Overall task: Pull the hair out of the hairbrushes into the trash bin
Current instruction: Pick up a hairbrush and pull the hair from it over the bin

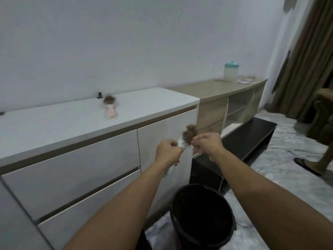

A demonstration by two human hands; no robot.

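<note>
My left hand point(168, 150) grips the handle of a pale blue hairbrush point(182, 143), held up in front of the white cabinet. A clump of brown hair point(190, 132) sticks in its bristles. My right hand point(207, 143) pinches the lower edge of that clump. A black trash bin point(201, 216) stands on the floor below both hands, its inside dark. A second hairbrush point(110, 107), pink-handled with brown hair in it, lies on the white cabinet top point(63, 121) near the wall.
A wooden shelf unit point(232, 98) continues to the right, carrying a jar with a teal lid point(231, 71). A low black table point(248, 139) stands on the marble floor. Another person's foot in a sandal point(308, 166) is at the right, near brown curtains point(310, 56).
</note>
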